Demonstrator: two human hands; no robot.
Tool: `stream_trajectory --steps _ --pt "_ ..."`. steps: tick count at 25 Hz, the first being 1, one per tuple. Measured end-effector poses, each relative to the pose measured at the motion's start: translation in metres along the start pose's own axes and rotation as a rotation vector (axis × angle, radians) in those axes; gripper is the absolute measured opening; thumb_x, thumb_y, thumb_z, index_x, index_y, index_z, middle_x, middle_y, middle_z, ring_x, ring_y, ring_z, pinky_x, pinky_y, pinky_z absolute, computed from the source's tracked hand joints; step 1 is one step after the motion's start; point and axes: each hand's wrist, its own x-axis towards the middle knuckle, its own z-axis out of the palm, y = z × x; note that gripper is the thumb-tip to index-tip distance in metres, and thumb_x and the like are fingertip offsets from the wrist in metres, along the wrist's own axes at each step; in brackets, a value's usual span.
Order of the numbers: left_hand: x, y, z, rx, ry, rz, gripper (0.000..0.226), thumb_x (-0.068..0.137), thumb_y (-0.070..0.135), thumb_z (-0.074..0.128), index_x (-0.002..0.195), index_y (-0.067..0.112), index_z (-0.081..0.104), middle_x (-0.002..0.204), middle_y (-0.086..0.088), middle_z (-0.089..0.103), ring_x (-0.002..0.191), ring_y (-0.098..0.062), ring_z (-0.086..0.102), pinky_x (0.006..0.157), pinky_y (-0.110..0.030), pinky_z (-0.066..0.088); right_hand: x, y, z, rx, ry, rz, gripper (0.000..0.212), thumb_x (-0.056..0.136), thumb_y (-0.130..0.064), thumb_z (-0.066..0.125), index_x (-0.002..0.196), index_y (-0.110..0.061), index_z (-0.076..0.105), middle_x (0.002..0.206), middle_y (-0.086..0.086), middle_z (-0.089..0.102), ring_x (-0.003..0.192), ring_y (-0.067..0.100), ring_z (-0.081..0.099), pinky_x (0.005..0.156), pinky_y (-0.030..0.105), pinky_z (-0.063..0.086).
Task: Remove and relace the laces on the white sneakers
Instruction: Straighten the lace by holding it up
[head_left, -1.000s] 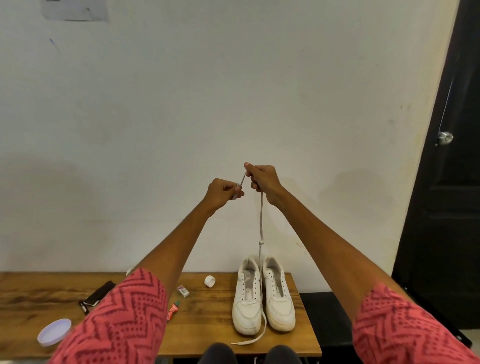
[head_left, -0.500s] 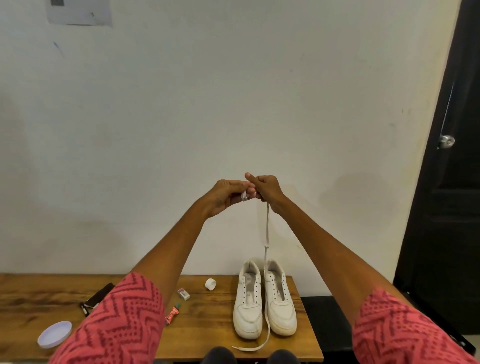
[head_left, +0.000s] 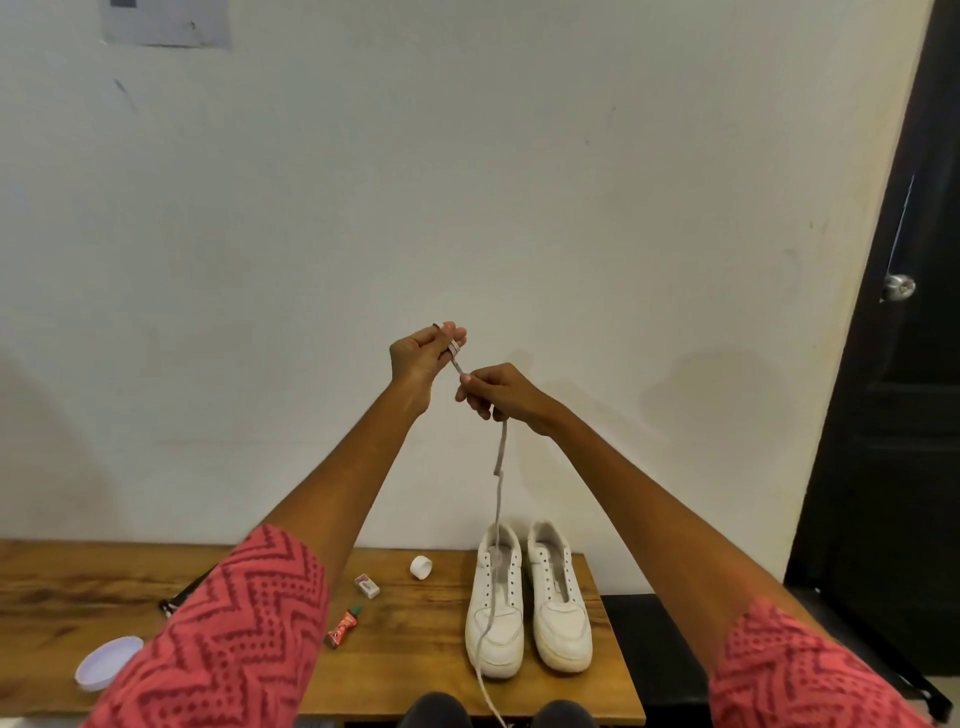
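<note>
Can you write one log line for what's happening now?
left hand: lace wound on fingers | right hand: pinches lace | sneakers: unlaced, on table

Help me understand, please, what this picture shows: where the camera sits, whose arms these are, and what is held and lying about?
There is no machine here. The camera is worn on a person's head and looks forward and down, so both arms reach into the picture from below. The left hand has a white lace wound round its fingers; the right hand pinches the same lace just below. From there the lace hangs down past the edge of the wooden table. Two white sneakers stand side by side on the table, with no laces in their eyelets. Also on the table are a white cap, a small box, a red tube, a round lid and a dark object partly hidden by the left sleeve. A dark door stands at the right.
</note>
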Motion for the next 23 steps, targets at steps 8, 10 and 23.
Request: stream_trajectory --steps 8,10,23 --pt "-0.001 -0.026 -0.015 0.699 -0.222 0.353 0.021 0.089 0.008 0.061 0.103 -0.005 0.069 0.104 -0.018 0.07 0.096 -0.025 0.067 0.082 -0.02 0.052 0.002 -0.013 -0.016 0.328 0.162 0.054 0.039 0.099 -0.035 0.045 0.072 -0.012 0.061 0.054 -0.004 0.048 0.047 0.01 0.047 0.048 0.018 0.037" --pt "-0.004 -0.03 -0.015 0.721 -0.282 0.354 0.022 0.091 0.012 0.059 0.1 -0.005 0.07 0.099 -0.018 0.071 0.093 -0.024 0.068 0.078 -0.015 0.052 0.002 -0.012 -0.019 0.388 0.206 0.071 0.037 0.098 -0.035 0.047 0.074 -0.012 0.062 0.053 -0.006 0.05 0.047 0.008 0.048 0.048 0.017 0.039" --pt "-0.014 0.008 -0.036 0.075 -0.521 -0.366 0.033 0.095 0.002 0.04 0.075 0.005 0.066 0.066 0.001 0.061 0.062 -0.011 0.064 0.067 -0.018 0.055 -0.002 0.028 -0.052 0.297 0.2 0.339 0.033 0.089 -0.04 0.062 0.077 -0.01 0.061 0.056 -0.003 0.041 0.048 0.01 0.045 0.049 0.019 0.038"
